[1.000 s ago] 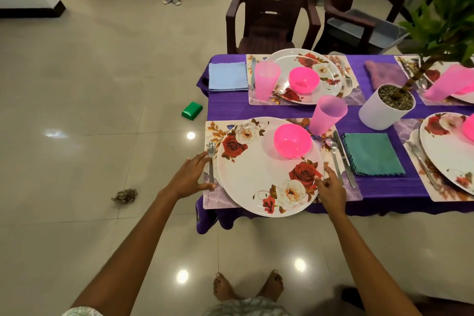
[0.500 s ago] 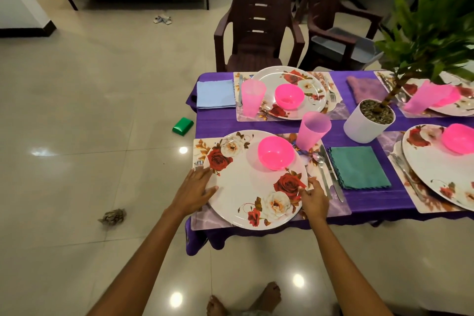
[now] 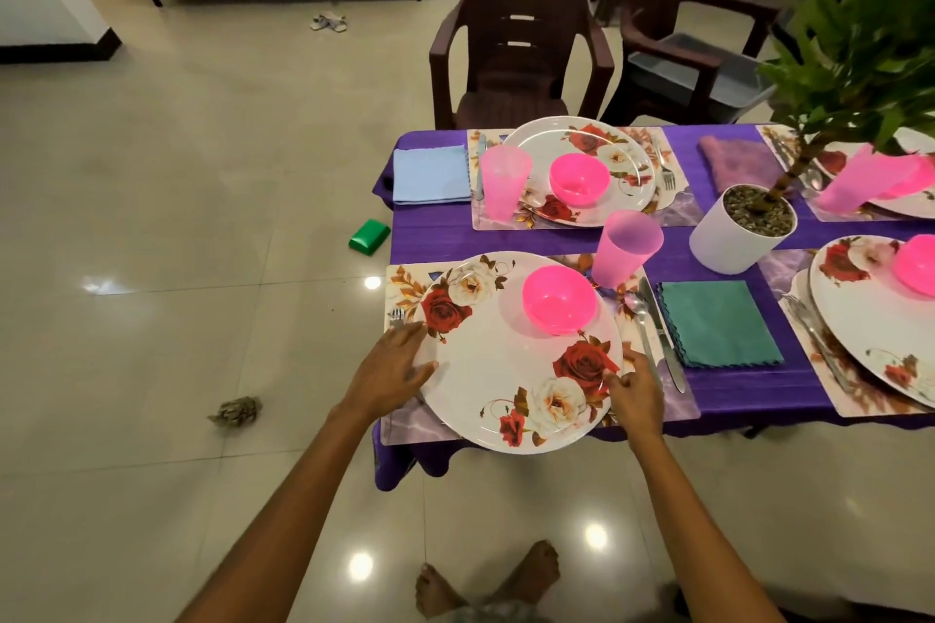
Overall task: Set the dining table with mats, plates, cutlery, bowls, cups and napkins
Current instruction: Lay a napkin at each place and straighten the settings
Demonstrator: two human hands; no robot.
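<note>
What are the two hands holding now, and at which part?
The large white floral plate: left hand rests on its left rim, right hand pinches its right rim.

On the near left corner of the purple-clothed desk, a large round white plate printed with red and white roses lies on a floral rectangular mat, with the left hand flat against its left rim, fingers straight, and the right hand pinching its right rim. A bright pink plastic bowl sits on the far part of the plate, a translucent pink plastic cup stands just beyond to the right, and a metal fork shows beside the left fingers. Right of the plate lie a metal spoon, a metal knife and a folded teal cloth napkin, with a white potted plant farther off.
</note>
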